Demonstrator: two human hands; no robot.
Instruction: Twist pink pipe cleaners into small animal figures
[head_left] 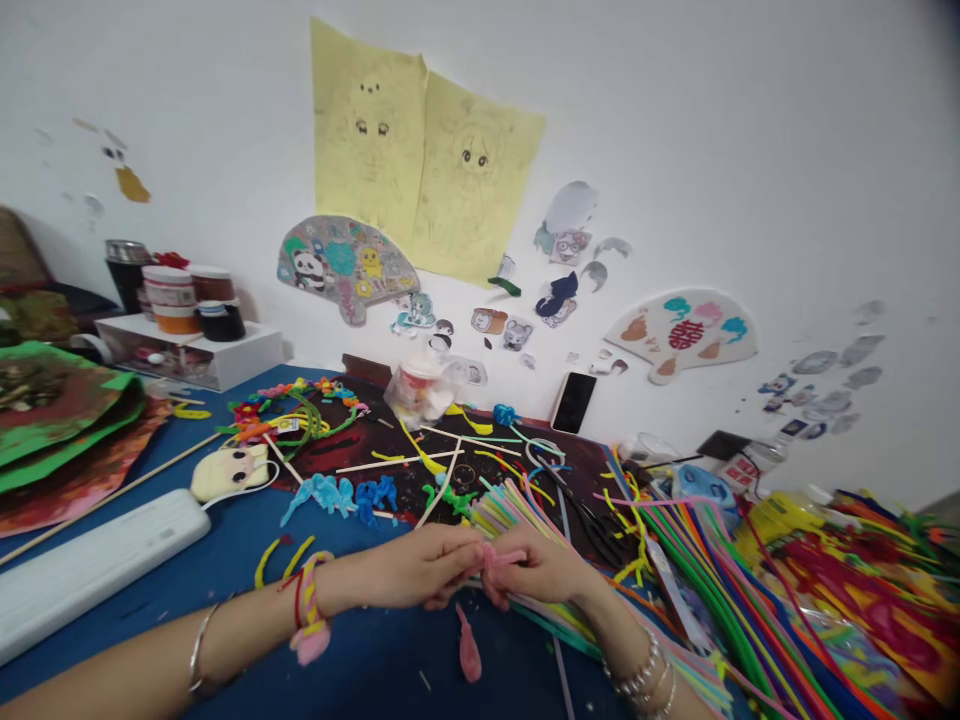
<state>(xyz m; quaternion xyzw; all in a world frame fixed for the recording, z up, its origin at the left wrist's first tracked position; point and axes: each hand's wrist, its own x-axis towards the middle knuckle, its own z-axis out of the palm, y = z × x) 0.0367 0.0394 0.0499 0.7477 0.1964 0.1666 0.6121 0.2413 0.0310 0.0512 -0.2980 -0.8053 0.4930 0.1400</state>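
Here, a person is working over a blue table (142,610), the left hand (405,568) and right hand (536,568) pressing together at the fingertips, both pinching a pink pipe cleaner (499,558). The pipe cleaner is sitting between the two hands, with a short end poking out across the back of the right hand's fingers. A second pink piece (469,645) is lying on the table just below the hands, touching neither. A bundle of pastel pipe cleaners (510,520) is fanning out under the right hand and running down beneath its wrist. A metal bangle (199,645) and a pink-and-yellow braided band (311,600) are circling the left wrist, while beaded bracelets (637,670) are circling the right. Long green, blue and orange pipe cleaners (720,590) are piling up to the right. Blue pipe-cleaner figures (330,497) and a multicoloured wreath (292,420) are lying ahead of the left hand, near a white power bank (97,570). A phone (574,402) is leaning against the wall, below yellow sheets of pencil drawings (427,150).
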